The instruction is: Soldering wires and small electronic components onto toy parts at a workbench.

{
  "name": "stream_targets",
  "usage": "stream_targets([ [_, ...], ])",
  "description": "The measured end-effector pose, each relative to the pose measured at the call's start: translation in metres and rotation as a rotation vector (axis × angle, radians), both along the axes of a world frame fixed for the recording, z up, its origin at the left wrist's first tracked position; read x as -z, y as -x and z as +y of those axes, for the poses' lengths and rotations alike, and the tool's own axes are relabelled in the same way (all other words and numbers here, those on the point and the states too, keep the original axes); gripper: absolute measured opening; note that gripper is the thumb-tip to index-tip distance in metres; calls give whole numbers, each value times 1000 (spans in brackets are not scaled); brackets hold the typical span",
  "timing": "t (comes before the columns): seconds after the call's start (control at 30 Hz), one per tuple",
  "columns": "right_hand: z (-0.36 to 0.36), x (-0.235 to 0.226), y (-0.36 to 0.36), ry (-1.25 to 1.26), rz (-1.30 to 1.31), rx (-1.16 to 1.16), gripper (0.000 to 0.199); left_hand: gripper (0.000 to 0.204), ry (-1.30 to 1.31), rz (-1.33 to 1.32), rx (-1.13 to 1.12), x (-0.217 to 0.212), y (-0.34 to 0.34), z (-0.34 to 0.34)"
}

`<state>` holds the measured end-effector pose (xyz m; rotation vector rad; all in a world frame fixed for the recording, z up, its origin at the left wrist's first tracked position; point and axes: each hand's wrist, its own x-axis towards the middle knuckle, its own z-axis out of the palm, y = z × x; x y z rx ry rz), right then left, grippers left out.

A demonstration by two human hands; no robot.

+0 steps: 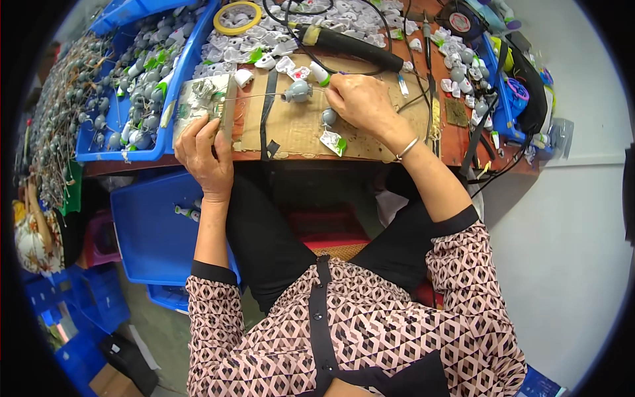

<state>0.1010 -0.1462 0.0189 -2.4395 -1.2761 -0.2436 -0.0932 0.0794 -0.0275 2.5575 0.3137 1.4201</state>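
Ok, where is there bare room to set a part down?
The cardboard is mostly bare between the black strip and white-green piece, below the grey part. Crowded: the back, under white parts, and the upper-left blue bin.

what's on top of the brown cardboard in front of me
On the cardboard lie a small grey piece, white-green pieces and a black strip. A larger grey part is on or above it. Your right hand hides whatever is beneath.
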Motion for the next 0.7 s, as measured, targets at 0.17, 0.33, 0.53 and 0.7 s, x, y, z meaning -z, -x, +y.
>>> stream_targets([
  [0.17, 5, 1, 0, 46, 40, 19, 24, 18, -10, -6, -5, 0, 2, 3],
  [0.33, 6, -6, 6, -31, -5, 14, 27, 18, -14, 16, -2, -3, 3, 2],
  [0.53, 64, -24, 17, -170, -338, -37, 30, 18, -6, 12, -2, -2, 4, 0],
  [0.7, 101, -29, 29, -193, -359, -78, 27, 19, -4, 21, 11, -2, 1, -1],
])
